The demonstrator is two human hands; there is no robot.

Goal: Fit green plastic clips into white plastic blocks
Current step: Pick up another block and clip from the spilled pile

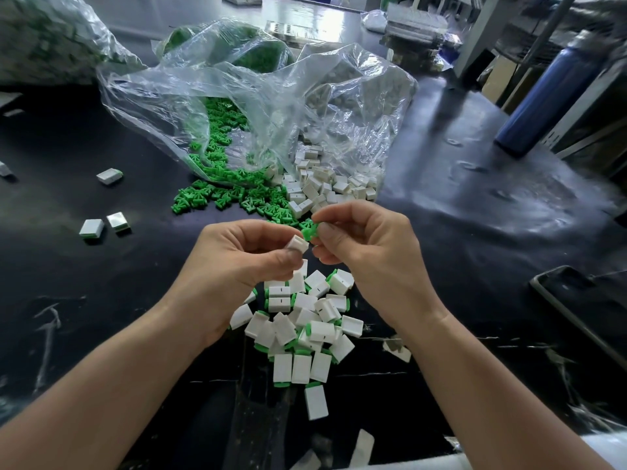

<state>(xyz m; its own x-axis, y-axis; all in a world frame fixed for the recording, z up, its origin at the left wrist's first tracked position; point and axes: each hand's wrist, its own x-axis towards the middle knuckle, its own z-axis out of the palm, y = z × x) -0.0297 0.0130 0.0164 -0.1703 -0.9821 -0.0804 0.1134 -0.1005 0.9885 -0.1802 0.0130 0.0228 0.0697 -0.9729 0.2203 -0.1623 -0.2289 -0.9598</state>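
A block [298, 244] is pinched in the left grip [244, 262], a clip [310, 232] in the right grip [366, 245], close together between them. The clip is best squared to the block's open end, then pushed straight in.

Bright light came from the far end of the room, laying pale glare across the glossy black table [475, 184] and a white sheen on the clear plastic bag [258, 106]. The white plastic blocks [320, 330] at centre were sharp, evenly lit and softly shadowed. Wide-angle distortion bent the edges, where the blue bottle [549, 96] looked smeared.
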